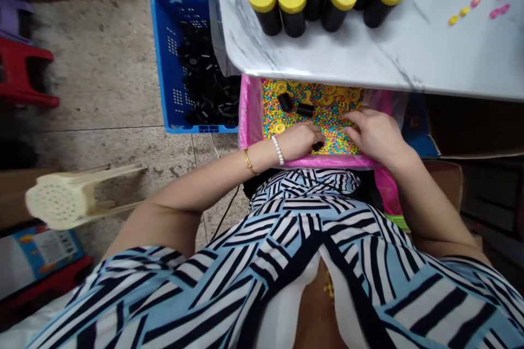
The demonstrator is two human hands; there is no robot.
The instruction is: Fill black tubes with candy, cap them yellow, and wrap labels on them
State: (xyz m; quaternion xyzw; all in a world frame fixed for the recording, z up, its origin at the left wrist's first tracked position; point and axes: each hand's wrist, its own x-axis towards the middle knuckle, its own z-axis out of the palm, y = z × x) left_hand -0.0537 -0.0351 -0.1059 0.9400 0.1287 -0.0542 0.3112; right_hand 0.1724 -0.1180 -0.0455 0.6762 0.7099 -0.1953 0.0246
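A pink tray (250, 114) lined with clear plastic holds many small multicoloured candy balls (331, 120). Low in it, my left hand (301, 140) is closed around a small black tube (317, 146), most of which the fingers hide. My right hand (374, 133) reaches in from the right, fingers and thumb apart at the candy balls, with nothing visible between them. Two more black tubes, one tilted (285, 102) and one lying flat (305, 109), rest on the candy. Several yellow lids (279, 128) lie among the balls.
Above the tray, a white marbled table (368, 54) bears several black tubes with yellow lids (291, 5) and some loose pink and yellow candies (475, 2). A blue crate (164, 65) of black tubes stands at left. A cream stool (61, 202) lies on its side.
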